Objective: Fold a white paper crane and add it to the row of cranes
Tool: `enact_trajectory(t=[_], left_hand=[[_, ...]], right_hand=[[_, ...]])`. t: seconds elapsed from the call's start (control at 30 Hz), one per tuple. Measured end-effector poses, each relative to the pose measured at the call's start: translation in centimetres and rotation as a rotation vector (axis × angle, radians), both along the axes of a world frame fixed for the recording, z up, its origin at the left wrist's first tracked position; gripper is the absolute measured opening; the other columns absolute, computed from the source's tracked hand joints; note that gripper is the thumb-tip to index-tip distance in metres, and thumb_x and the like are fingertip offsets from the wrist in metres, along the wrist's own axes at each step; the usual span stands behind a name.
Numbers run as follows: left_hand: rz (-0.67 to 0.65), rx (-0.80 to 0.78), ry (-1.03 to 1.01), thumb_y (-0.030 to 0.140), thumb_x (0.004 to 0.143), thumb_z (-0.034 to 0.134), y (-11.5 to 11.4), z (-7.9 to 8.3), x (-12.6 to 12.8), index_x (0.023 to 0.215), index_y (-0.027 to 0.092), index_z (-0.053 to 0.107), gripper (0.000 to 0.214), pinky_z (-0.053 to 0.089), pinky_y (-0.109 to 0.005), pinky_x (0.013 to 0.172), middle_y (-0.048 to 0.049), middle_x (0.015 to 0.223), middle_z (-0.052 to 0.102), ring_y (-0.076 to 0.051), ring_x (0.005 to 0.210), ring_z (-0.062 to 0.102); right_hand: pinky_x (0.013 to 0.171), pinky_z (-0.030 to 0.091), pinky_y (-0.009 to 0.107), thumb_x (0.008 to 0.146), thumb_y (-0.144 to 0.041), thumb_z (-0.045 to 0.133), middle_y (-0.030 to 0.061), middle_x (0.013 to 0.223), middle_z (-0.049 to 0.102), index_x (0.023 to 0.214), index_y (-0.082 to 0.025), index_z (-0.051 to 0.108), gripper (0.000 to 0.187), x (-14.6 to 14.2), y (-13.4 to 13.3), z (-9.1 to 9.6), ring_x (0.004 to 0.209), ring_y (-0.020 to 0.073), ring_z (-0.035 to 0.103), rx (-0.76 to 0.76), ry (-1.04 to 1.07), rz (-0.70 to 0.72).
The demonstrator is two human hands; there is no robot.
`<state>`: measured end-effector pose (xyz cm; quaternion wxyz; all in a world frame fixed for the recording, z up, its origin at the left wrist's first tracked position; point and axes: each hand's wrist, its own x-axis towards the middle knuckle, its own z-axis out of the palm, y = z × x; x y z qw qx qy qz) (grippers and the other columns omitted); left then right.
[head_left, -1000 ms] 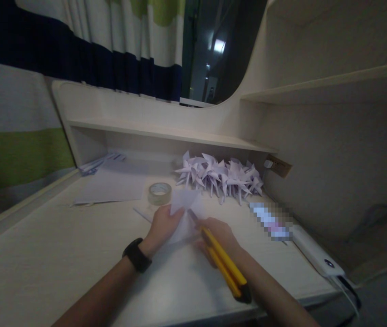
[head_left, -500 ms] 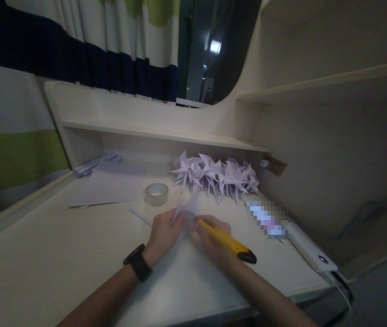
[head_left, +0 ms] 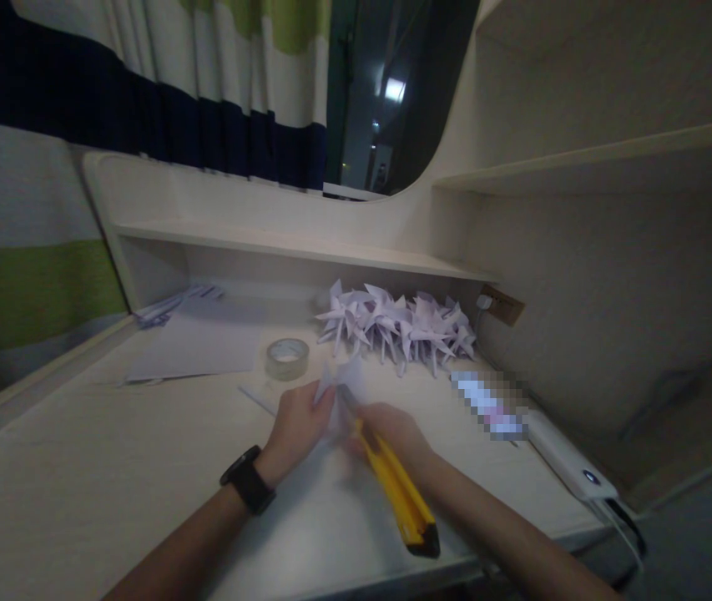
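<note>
My left hand [head_left: 298,427], with a black watch on its wrist, pinches a folded white paper pinwheel [head_left: 350,376] above the desk. In my right hand [head_left: 402,436] is a yellow utility knife [head_left: 398,488], its blade end at the paper and its dark butt slanting down toward me. Blur hides exactly where the blade meets the paper. A thin rolled paper stick [head_left: 256,398] lies on the desk just left of my left hand. Behind it stands a roll of clear tape [head_left: 286,357].
Several finished-looking paper pinwheels [head_left: 393,321] are heaped at the back under the shelf [head_left: 305,250]. White sheets [head_left: 205,338] lie at the back left. A phone with a blurred-out screen [head_left: 487,407] and a white power strip [head_left: 572,459] with cables run along the right side.
The knife has swung so its butt points lower and more toward me, showing its blade end at the paper. The paper in my left hand has tipped lower; my left hand barely shifted.
</note>
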<state>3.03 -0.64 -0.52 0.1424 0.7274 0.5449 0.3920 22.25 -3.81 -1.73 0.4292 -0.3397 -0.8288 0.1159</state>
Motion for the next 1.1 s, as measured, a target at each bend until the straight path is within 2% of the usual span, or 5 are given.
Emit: enact_trajectory(t=[0.23,0.4,0.63,0.87,1.1], left_hand=[[-0.004,0.191,-0.147,0.031,0.095,0.04,-0.8,-1.2,0.7,0.108,0.016,0.066,0.033,0.048,-0.027,0.081,-0.0086,0.106,0.071,-0.02,0.096,0.066],[-0.037,0.345,-0.127,0.027,0.094,0.041,-0.5,-2.0,0.6,0.123,0.014,0.059,0.036,0.042,-0.031,0.099,-0.0096,0.124,0.063,-0.021,0.113,0.059],[-0.065,0.358,-0.087,0.029,0.094,0.041,-0.4,-0.6,0.0,0.115,0.016,0.063,0.033,0.045,-0.03,0.094,-0.01,0.115,0.067,-0.021,0.105,0.062],[0.029,0.064,-0.081,0.041,0.091,0.043,0.0,1.8,-0.7,0.079,0.015,0.066,0.037,0.046,-0.027,0.063,-0.0055,0.074,0.071,-0.021,0.069,0.065],[-0.116,0.268,-0.045,0.034,0.093,0.038,-0.6,0.2,0.0,0.11,0.015,0.064,0.036,0.046,-0.032,0.09,-0.0109,0.112,0.068,-0.022,0.101,0.063]], right_hand=[[0.077,0.058,0.038,0.077,-0.056,0.064,0.0157,0.096,0.071,0.096,-0.01,0.064,0.05,-5.1,-0.9,1.4,0.083,0.0249,0.07,-0.692,1.066,-0.223],[0.083,0.057,0.038,0.08,-0.061,0.058,0.0187,0.103,0.07,0.1,-0.011,0.062,0.055,-5.1,-0.5,3.4,0.089,0.0246,0.07,-0.895,1.308,-0.119],[0.082,0.057,0.042,0.082,-0.048,0.062,0.0131,0.098,0.072,0.1,-0.014,0.065,0.038,-3.5,0.0,1.2,0.089,0.0257,0.07,-0.566,1.001,-0.085],[0.091,0.053,0.036,0.081,-0.039,0.063,0.0097,0.108,0.07,0.116,-0.02,0.063,0.04,0.7,0.3,0.7,0.102,0.0229,0.066,0.14,-0.151,-0.006],[0.078,0.058,0.039,0.081,-0.048,0.063,0.0112,0.096,0.072,0.105,-0.015,0.065,0.04,-2.8,-0.2,1.1,0.085,0.0245,0.071,-0.392,0.775,-0.132]])
